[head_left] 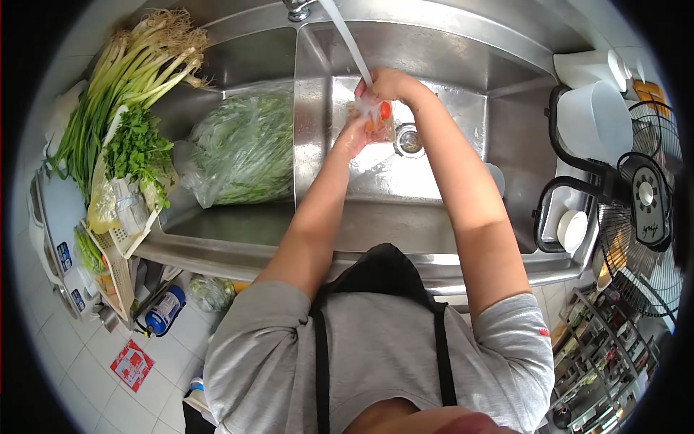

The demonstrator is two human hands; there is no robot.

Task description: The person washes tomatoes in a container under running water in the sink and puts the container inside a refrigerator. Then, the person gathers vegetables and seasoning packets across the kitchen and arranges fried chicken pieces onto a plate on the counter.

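Note:
Both my hands are in the right sink basin (463, 116), under a running stream of water (352, 47). My left hand (352, 136) is cupped around small red and orange vegetables (384, 111), which look like cherry tomatoes; splashing water blurs them. Something clear, perhaps a plastic bag, shows around them. Just above, my right hand (390, 84) has its fingers curled at the top of this bundle, under the stream; what they grip is hidden. The drain (409, 139) lies just to the right of the vegetables.
A large clear bag of leafy greens (242, 148) fills much of the left basin. Spring onions (137, 79) and parsley (137, 148) lie at the left edge. On the right are white containers (594, 123) and a black fan (643, 202). The faucet (297, 9) is at the back.

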